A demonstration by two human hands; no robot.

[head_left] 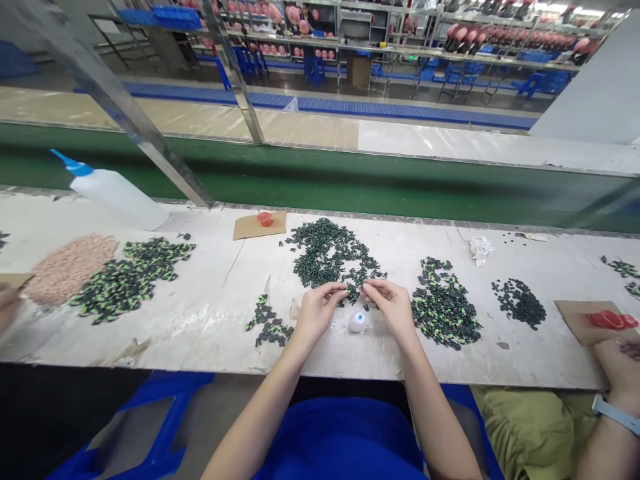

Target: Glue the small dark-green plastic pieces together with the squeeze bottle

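My left hand (pixel 321 308) pinches a small black-and-green piece (pixel 349 291) between thumb and forefinger. My right hand (pixel 389 301) is closed in a pinch close beside it, its fingertips at a tiny dark piece too small to name. Both sets of fingertips are over the near edge of a pile of small dark green pieces (pixel 320 257). Between my wrists stands a small white bottle with a blue tip (pixel 359 323). Left of my left hand lies a small group of black-and-green pieces (pixel 273 330); right of my right hand is a larger black-and-green pile (pixel 447 310).
A white squeeze bottle (pixel 123 200), a beige pile (pixel 75 267) and another black-and-green pile (pixel 120 283) are at left. Cardboard with a red cup (pixel 265 219) lies behind. A dark pile (pixel 523 303) and a co-worker's hand (pixel 620 363) are at right. Another person's hand (pixel 7 307) shows far left.
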